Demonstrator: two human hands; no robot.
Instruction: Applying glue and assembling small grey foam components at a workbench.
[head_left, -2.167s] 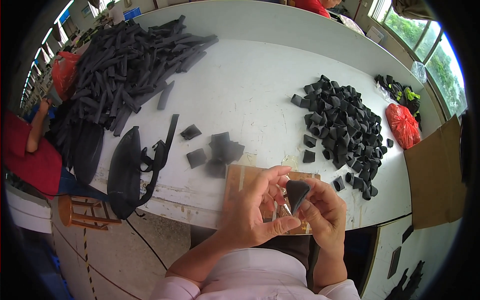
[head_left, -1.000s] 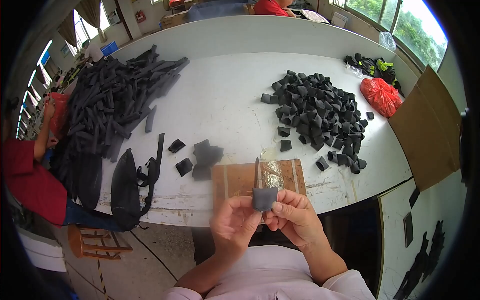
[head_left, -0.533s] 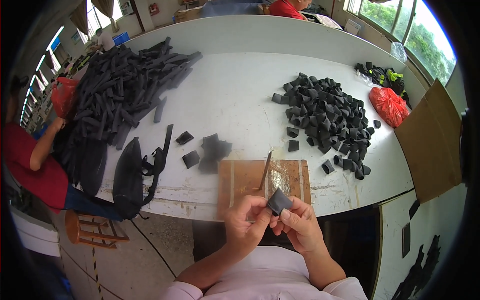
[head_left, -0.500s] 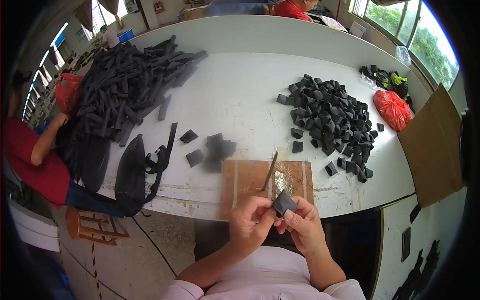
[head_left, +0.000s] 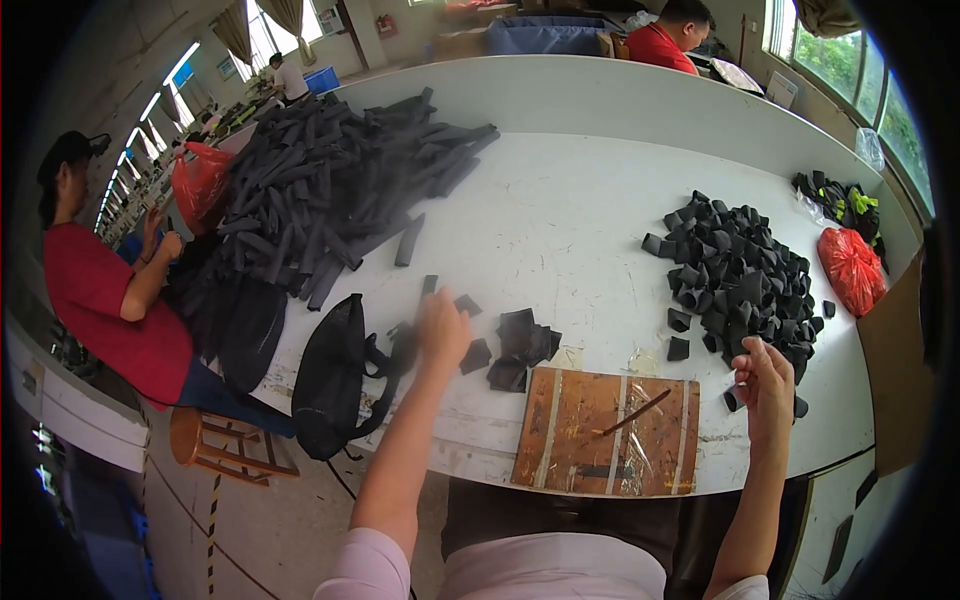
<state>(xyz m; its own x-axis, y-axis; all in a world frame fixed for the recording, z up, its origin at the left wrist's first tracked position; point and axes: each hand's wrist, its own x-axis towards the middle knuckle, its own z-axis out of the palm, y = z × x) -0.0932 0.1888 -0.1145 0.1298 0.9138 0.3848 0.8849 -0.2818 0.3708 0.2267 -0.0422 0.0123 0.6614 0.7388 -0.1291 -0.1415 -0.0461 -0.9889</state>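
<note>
My left hand (head_left: 445, 330) reaches over the table beside the strap of a black bag (head_left: 330, 375), close to small flat black pieces (head_left: 478, 356); its fingertips are hidden and I cannot tell if they grip anything. My right hand (head_left: 765, 385) is raised at the near edge of a pile of small folded black pieces (head_left: 745, 270), its fingers loosely curled and apart with nothing visible between them. Between my hands lies a brown board (head_left: 560, 430) with pale strips of tape, and a thin brown stick (head_left: 637, 412) on it. Flat black pieces (head_left: 520, 340) overlap just beyond its left corner.
A big heap of long dark strips (head_left: 310, 190) covers the far left. Left of it a person in a red shirt (head_left: 115, 290) sits on a wooden stool (head_left: 190, 435). At right are a red plastic bag (head_left: 850, 270) and a cardboard sheet (head_left: 895, 370). A raised partition (head_left: 620, 100) borders the back.
My hands have parted from the folded black piece they held together over the board's near edge. The left went left to the strap, the right went right to the pile. The view has shifted too.
</note>
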